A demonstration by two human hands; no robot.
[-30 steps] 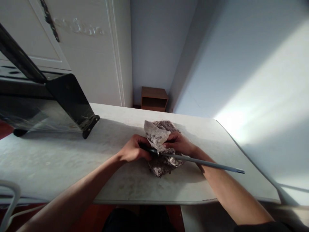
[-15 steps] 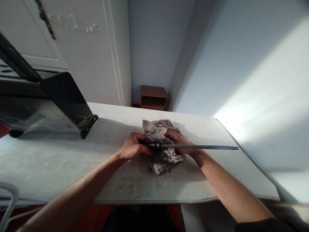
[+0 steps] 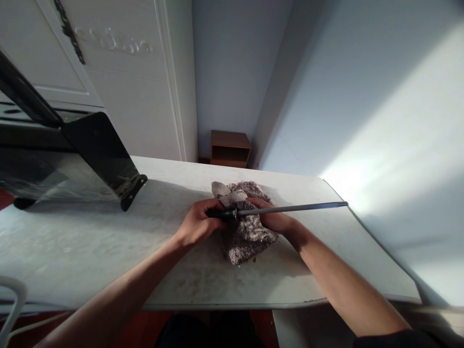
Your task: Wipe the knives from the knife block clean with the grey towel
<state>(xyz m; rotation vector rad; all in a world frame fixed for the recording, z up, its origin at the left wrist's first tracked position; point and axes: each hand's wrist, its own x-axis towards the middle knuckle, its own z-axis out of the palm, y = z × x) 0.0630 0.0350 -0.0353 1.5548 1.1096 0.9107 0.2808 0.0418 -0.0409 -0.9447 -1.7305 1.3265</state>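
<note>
In my left hand (image 3: 198, 220) is the black handle of a sharpening steel (image 3: 290, 209), its fingers closed round it. The long grey rod points right and slants slightly upward, passing over my right hand and the worktop. Under the handle and collar lies a bunched, shaggy grey-brown cleaning cloth (image 3: 248, 241) with a paler flap at its far left. My right hand (image 3: 270, 215) is closed on the cloth's right side behind the rod; its fingertips are partly hidden in the folds.
The cloth rests on a stained white tabletop (image 3: 181, 282). At the left stands a black metal rack (image 3: 99, 150) with clear plastic film. Beyond are a white cabinet (image 3: 145, 96), a small brown shelf unit (image 3: 230, 145) and a pale wall (image 3: 326, 111) at right. A white tube (image 3: 16, 290) curves at lower left.
The rod's tip has swung up and a little left, so the steel now slants instead of lying nearly level. The cloth's pale flap has folded lower. Both hands keep their grips.
</note>
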